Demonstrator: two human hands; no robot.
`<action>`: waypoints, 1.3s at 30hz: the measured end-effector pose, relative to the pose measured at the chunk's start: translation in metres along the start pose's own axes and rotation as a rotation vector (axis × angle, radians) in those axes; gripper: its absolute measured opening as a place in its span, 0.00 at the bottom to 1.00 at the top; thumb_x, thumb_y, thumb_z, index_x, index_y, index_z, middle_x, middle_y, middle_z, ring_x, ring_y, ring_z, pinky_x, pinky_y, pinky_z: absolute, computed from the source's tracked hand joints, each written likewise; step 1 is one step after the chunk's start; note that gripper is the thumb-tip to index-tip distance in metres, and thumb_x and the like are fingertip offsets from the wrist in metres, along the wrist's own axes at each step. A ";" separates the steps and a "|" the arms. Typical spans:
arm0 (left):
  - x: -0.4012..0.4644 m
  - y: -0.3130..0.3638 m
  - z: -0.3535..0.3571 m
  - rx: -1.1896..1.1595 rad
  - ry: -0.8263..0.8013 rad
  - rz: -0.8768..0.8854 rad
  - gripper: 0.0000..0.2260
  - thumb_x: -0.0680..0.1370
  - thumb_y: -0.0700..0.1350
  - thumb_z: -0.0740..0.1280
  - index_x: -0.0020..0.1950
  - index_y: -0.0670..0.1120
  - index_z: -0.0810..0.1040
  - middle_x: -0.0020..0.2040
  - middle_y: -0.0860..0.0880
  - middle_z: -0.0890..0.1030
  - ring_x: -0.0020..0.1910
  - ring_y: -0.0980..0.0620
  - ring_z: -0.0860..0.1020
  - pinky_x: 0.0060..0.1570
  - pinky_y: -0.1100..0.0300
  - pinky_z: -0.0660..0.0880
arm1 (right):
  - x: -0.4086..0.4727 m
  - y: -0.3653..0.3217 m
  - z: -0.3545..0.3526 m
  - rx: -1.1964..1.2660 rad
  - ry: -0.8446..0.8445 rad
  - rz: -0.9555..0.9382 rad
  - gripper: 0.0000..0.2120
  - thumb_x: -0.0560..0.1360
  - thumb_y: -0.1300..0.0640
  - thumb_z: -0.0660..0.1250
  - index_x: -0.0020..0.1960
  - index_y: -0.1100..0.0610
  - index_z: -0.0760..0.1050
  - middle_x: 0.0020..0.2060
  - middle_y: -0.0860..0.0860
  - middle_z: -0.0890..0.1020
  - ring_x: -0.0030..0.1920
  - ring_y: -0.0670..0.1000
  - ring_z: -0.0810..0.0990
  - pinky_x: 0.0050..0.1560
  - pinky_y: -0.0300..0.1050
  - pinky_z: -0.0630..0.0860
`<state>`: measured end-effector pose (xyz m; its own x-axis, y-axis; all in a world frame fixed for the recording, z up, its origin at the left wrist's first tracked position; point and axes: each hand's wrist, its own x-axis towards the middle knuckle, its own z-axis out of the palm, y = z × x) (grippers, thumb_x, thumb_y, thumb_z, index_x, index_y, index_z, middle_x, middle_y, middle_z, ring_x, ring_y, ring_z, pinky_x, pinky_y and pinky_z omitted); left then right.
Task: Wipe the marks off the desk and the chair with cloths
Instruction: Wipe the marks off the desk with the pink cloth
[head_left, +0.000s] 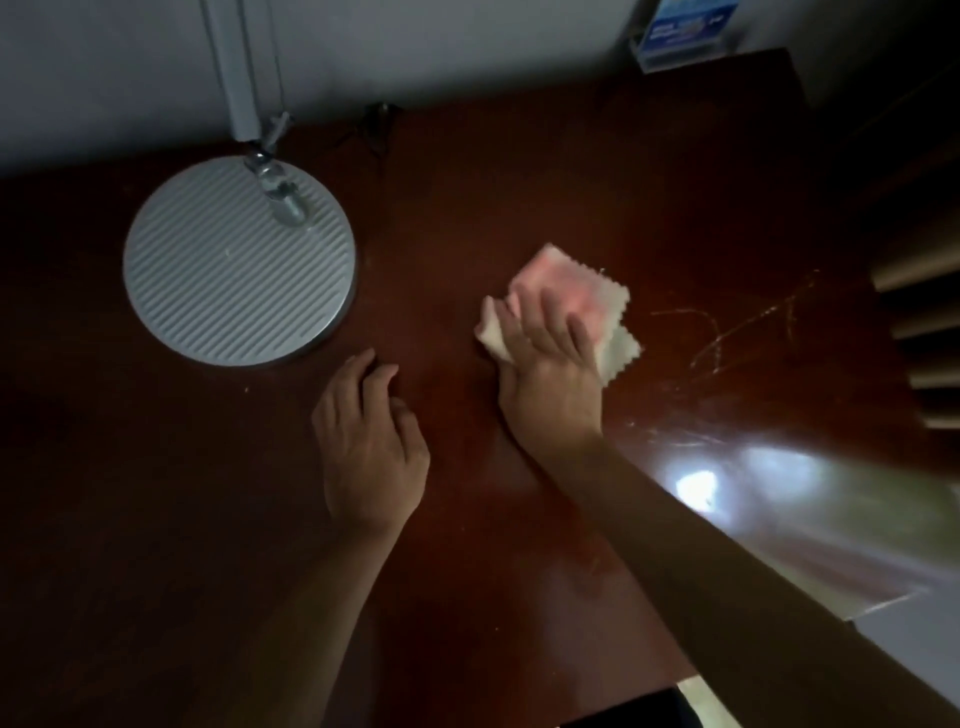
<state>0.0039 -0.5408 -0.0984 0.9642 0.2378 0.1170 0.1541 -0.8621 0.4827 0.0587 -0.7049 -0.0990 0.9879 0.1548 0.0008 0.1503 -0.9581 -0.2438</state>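
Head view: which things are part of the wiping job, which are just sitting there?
In the job:
cloth, pressed flat under the right hand
desk, pale marks right of the cloth
left hand, resting on the desk

Just there:
lamp base
cable at the wall
box, back right corner

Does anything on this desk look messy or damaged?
Yes. Thin pale scribbly marks streak the dark desk right of the cloth, which the right hand presses flat. They look like scratches or smears; I cannot tell which. The left hand rests nearby.
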 end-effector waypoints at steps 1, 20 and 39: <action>0.000 0.001 -0.001 0.004 -0.002 -0.003 0.15 0.75 0.39 0.61 0.61 0.41 0.77 0.66 0.42 0.75 0.67 0.43 0.71 0.66 0.48 0.65 | 0.011 0.008 -0.002 -0.029 -0.022 -0.020 0.26 0.78 0.57 0.60 0.76 0.52 0.64 0.75 0.52 0.66 0.77 0.57 0.59 0.75 0.58 0.58; 0.017 0.130 0.049 -0.012 0.007 -0.044 0.16 0.74 0.37 0.64 0.61 0.42 0.77 0.65 0.44 0.76 0.66 0.43 0.73 0.67 0.47 0.63 | 0.093 0.138 -0.045 -0.008 -0.094 0.070 0.27 0.79 0.55 0.56 0.78 0.48 0.58 0.78 0.49 0.59 0.79 0.54 0.50 0.77 0.55 0.48; -0.012 0.086 0.028 -0.160 0.160 -0.234 0.16 0.74 0.37 0.63 0.62 0.40 0.76 0.66 0.40 0.73 0.66 0.43 0.70 0.68 0.47 0.67 | 0.010 0.061 -0.031 0.046 -0.154 -0.040 0.31 0.74 0.56 0.53 0.78 0.53 0.60 0.77 0.54 0.61 0.78 0.58 0.54 0.76 0.61 0.53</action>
<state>0.0112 -0.6301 -0.0826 0.8586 0.4996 0.1151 0.3198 -0.6972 0.6416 0.0788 -0.7697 -0.0839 0.9634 0.2308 -0.1361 0.1840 -0.9391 -0.2903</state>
